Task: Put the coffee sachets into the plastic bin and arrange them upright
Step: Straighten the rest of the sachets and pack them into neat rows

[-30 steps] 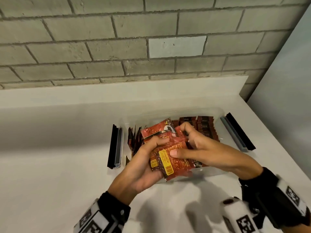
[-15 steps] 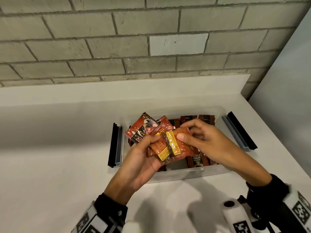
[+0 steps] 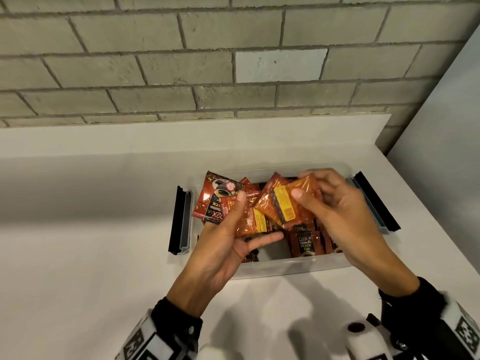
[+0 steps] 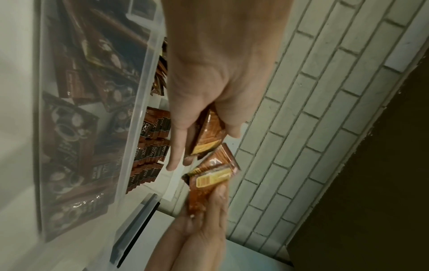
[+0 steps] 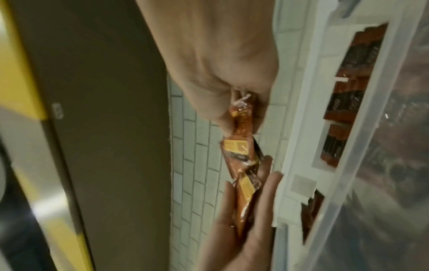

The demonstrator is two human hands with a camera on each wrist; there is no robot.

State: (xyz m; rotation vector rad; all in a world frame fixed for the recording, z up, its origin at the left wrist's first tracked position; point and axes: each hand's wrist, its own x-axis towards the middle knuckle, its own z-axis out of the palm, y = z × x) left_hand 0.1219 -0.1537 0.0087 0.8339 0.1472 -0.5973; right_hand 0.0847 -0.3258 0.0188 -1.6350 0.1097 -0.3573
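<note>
Left hand (image 3: pixel 228 237) grips a fan of red foil coffee sachets (image 3: pixel 223 203) over the clear plastic bin (image 3: pixel 285 266); right hand (image 3: pixel 335 211) pinches orange-backed sachets (image 3: pixel 288 203). Sorting step; next likely slotting them upright into the standing row.

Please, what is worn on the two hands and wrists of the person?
The hands are bare. The left wrist has a black cuff with a small stud and a white band printed with black square markers. The right wrist has the same black cuff and marker band, beside a white rounded camera housing.

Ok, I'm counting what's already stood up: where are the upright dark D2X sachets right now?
In the head view the upright D2X sachets stand in the plastic bin's right half, by its near wall, below the right hand.
</note>
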